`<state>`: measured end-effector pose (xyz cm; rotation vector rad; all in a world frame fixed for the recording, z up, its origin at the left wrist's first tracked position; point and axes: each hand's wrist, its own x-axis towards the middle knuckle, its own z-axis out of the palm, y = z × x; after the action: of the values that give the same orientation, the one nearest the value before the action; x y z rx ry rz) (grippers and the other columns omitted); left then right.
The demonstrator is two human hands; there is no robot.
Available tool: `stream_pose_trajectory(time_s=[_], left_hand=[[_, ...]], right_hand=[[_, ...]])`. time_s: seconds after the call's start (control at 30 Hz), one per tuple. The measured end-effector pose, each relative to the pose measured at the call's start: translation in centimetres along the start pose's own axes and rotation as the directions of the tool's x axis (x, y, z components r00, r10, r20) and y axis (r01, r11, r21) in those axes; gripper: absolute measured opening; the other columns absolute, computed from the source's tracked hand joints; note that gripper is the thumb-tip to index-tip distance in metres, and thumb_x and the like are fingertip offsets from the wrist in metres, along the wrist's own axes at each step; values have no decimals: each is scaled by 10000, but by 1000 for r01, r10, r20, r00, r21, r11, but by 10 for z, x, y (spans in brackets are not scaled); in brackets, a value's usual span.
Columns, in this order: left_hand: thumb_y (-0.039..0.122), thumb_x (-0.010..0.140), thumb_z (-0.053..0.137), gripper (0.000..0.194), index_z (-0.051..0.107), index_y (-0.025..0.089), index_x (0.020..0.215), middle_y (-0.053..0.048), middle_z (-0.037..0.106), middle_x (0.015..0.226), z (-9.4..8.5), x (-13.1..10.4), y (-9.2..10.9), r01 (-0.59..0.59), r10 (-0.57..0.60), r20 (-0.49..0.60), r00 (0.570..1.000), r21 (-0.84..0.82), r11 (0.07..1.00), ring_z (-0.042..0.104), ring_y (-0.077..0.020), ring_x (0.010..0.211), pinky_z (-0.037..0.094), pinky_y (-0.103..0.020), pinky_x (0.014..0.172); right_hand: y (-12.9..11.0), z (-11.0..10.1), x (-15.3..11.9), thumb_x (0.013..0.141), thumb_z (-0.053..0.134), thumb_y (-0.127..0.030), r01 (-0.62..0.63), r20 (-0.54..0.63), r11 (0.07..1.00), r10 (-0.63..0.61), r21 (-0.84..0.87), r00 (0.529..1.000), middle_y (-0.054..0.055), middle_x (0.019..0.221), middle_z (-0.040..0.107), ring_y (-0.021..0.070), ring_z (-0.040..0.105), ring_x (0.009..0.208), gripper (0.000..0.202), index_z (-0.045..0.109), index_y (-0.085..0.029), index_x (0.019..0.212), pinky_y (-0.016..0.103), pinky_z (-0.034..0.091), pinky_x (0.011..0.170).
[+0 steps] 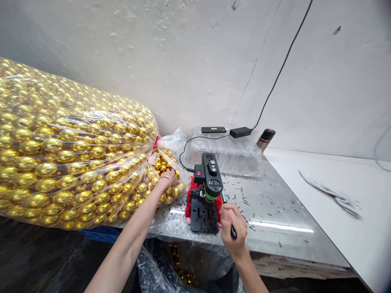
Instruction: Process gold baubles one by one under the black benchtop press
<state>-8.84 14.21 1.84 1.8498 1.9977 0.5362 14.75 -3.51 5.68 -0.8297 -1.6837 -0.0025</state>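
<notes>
My left hand (pixel 170 176) reaches in among small gold balls (pixel 161 163) at the mouth of a big clear bag (pixel 91 158) full of shiny gold balls. Its fingertips are mostly hidden there. My right hand (pixel 233 224) is closed around a black handle (pixel 233 232). A greenish shaft runs up from this handle beside a black device (pixel 211 175) with round vents and a green ring; I cannot tell whether they are joined. Under the device lies a slotted black base plate (pixel 201 215), resting on red cloth-like material (pixel 188 203).
Short black scraps litter the metal table (pixel 269 211). Behind the device are a clear plastic tray (pixel 241 160), a black power adapter (pixel 240 132) with its cord, a dark flat remote-like object (pixel 214 130) and a flask (pixel 265 139). Below the front edge hangs a plastic bag (pixel 155 268).
</notes>
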Motion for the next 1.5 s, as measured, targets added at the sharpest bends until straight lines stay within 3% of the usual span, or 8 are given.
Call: stream_pose_trajectory(time_s=[0.17,0.3,0.5,0.67,0.9,1.07,1.2,1.5], left_hand=[[181,544,728,343,659,138,877,-188,622,1157,-16,1,4,134,-138,-1,990,-232,964,579,-377,1091,434,-431,917],[184,644,636,157,639,146,797,-92,679,930,-27,-2,11,134,-162,-5,987,-538,832,640,-244,934,502,-332,817],[113,724,592,189,628,153,906,-18,660,755,-43,-29,19,151,-153,86,985,-856,494,647,-113,684,532,-206,636],[176,808,642,172,644,135,974,-50,675,759,-56,-75,20,304,-93,308,947,-951,-51,586,-82,520,450,-144,416],[66,850,549,136,652,81,937,-91,696,813,-39,-135,30,414,-89,466,880,-846,-335,639,-99,597,522,-150,493],[74,813,608,59,658,93,840,-44,676,705,-6,-150,39,493,-166,570,805,-797,-350,613,-90,519,501,-152,437],[243,809,672,157,671,89,840,-88,705,801,20,-153,41,543,-71,573,816,-804,-242,556,-69,484,459,-160,396],[222,609,824,295,659,136,838,-53,705,795,43,-148,48,493,-118,493,862,-869,-30,639,-115,628,468,-171,506]], right_hand=[[-1,0,2,833,389,16,12,-6,1000,-12,8,1000,-3,650,461,114,458,641,246,426,-191,706,250,367,562],[-1,0,1,833,383,18,19,0,1000,-19,3,1000,-1,650,461,117,457,645,245,428,-192,716,251,369,563],[2,0,-2,830,390,19,28,0,1000,-28,-10,1000,8,666,475,122,463,651,227,444,-185,748,255,376,563],[2,-1,-3,830,398,15,12,20,1000,-12,-4,1000,5,659,474,123,474,652,232,440,-190,728,257,384,567],[2,0,-2,828,395,21,11,5,1000,-11,0,1000,0,648,471,126,481,666,244,445,-191,718,259,383,576],[1,-1,-1,836,397,-1,1,11,1000,-1,-8,1000,1,639,477,129,482,652,240,451,-195,706,263,381,573],[0,-2,-1,838,401,-11,3,23,1000,-2,-2,1000,0,619,470,139,496,665,240,457,-198,698,269,387,578],[-7,-5,16,860,395,-32,-64,-2,998,64,1,998,3,642,480,123,485,651,237,445,-191,692,258,371,576]])
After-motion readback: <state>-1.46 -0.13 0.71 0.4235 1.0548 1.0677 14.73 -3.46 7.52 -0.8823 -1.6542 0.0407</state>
